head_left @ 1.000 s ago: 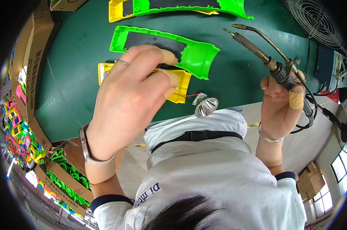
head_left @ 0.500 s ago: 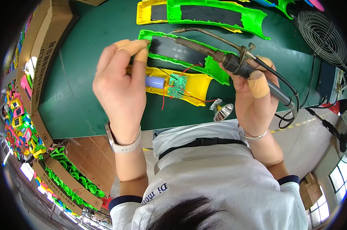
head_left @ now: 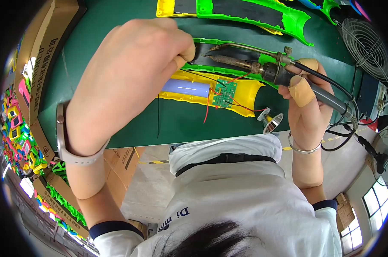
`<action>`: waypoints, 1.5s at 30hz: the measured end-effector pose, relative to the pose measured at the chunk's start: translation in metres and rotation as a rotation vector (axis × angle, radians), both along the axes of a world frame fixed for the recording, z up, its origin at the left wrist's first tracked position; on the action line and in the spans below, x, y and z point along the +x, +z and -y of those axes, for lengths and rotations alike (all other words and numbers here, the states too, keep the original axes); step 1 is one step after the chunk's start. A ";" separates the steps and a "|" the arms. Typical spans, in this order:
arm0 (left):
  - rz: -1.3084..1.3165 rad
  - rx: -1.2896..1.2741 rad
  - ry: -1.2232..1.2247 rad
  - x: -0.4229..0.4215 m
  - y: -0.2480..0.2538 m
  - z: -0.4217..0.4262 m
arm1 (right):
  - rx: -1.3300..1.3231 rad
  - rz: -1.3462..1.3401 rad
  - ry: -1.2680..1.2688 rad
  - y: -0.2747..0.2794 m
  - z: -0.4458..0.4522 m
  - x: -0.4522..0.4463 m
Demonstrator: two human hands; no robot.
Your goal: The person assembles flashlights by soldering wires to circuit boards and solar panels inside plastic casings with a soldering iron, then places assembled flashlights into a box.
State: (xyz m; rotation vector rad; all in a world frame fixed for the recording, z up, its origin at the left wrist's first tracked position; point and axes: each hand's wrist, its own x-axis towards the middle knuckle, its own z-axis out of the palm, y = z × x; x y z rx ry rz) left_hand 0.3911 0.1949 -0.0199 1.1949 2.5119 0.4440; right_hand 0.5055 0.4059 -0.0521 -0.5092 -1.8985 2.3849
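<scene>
My right hand (head_left: pixel 309 94) is wrapped around a soldering iron (head_left: pixel 284 76) with a thin metal tube clamped alongside it. The iron's tip points left over a green plastic shell (head_left: pixel 232 72) with a black panel. My left hand (head_left: pixel 138 73) is closed in a pinch at the left end of that shell; whatever is between the fingertips is hidden. Just below lies a yellow shell (head_left: pixel 246 92) holding a lilac battery cell (head_left: pixel 187 87) and a green circuit board (head_left: pixel 225 93) with red and black wires. A lamp reflector (head_left: pixel 273 122) lies to the right of it.
More green shells (head_left: pixel 303 28) and yellow shells (head_left: pixel 165 7) lie at the back of the green table (head_left: pixel 117 132). A round fan grille (head_left: pixel 367 45) stands at the right. Cardboard boxes (head_left: pixel 48 64) line the left side, near many colourful plastic parts (head_left: pixel 20 128).
My left hand has moved up and swung across the shell's left end, still pinched. The iron has shifted right and slightly down with my right hand. In view, shells and reflector sit further right.
</scene>
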 end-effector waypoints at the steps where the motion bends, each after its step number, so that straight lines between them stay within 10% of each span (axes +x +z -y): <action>1: -0.025 -0.048 -0.047 -0.002 0.002 -0.002 | 0.020 0.005 0.007 0.000 0.001 -0.001; 45: -0.134 -0.115 -0.064 0.005 0.013 -0.022 | -0.129 -0.074 -0.142 -0.009 -0.019 0.015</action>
